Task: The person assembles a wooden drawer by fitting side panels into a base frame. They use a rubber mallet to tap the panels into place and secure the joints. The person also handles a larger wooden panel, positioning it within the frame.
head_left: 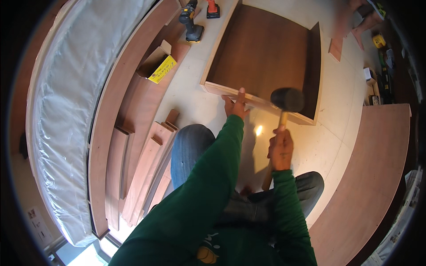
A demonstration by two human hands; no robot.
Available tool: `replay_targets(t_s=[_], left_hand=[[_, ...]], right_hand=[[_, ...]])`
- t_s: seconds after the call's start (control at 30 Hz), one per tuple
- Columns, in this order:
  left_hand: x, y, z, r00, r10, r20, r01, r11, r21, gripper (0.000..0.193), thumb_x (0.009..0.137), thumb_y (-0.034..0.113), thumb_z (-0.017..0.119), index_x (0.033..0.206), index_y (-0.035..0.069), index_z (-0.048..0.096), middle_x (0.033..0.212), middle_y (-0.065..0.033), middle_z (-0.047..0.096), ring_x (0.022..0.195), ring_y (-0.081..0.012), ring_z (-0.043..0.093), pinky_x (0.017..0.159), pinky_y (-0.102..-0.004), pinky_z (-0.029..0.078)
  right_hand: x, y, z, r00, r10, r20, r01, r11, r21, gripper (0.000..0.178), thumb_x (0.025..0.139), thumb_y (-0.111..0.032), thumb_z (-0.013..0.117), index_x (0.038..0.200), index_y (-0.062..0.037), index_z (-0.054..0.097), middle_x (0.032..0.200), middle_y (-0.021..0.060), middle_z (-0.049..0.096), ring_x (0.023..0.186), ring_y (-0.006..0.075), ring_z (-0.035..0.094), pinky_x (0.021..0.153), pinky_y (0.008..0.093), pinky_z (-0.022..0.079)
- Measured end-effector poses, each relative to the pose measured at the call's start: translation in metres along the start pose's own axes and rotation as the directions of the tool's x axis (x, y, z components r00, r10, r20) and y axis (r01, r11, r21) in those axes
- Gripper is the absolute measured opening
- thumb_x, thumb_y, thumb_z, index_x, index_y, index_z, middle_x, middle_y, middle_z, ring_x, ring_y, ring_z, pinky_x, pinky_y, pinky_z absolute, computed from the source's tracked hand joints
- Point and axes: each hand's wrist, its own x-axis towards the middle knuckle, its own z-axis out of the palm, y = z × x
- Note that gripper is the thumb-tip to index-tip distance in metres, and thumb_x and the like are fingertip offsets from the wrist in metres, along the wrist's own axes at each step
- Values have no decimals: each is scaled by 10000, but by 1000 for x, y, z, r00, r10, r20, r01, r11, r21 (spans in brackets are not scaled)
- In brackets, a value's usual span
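A shallow wooden drawer box (266, 48) with a dark brown inner panel and raised sides lies on the floor in front of me. My left hand (236, 105) grips its near edge, one finger over the top and others against the outer face. In my right hand (281, 148) is the wooden handle of a rubber mallet, held upright. The black mallet head (287, 99) appears over the box's near edge, right of my left hand; whether it touches the wood I cannot tell.
Wooden strips (148, 166) and an open yellow screw box (160, 68) lie to my left beside a plastic-wrapped mattress (66, 124). A cordless drill (191, 26) and a red tool (213, 9) stand beyond. A large board (368, 164) lies right. Another person's leg (368, 23) shows far right.
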Motion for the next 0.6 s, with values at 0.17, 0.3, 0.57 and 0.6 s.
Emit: replay_targets(t_s=[0.17,0.3,0.57,0.6], left_hand=[[3,0,-12,1000,-13,7,13,998,54,1278,812,517,816,1615,158,-111,1584,-153,289,1354,-443,429,1015,-618,452],[2,3,-12,1000,-6,0,6,1000,31,1140,807,498,821,1606,134,95,1569,-150,315,1366,-439,416,1012,-612,445],[3,2,-10,999,33,29,-34,999,22,974,802,494,825,1531,116,302,1528,-146,373,1367,-460,403,1023,-616,414],[3,1,-9,999,34,24,-34,999,21,963,801,496,825,1525,120,313,1528,-144,377,1366,-460,405,1025,-615,409]], right_hand=[[0,34,22,982,-187,2,182,953,-241,500,1086,-456,432,910,-4,552,654,74,525,588,175,510,582,356,447],[2,18,26,993,-112,40,119,952,-281,511,1089,-457,413,919,5,551,682,142,570,619,250,574,615,401,473],[8,30,26,990,-143,21,142,931,-336,510,1085,-453,409,930,14,540,723,212,619,684,400,626,654,470,487],[8,32,26,989,-142,35,146,931,-336,512,1084,-457,407,928,13,538,729,220,624,696,416,631,656,481,488]])
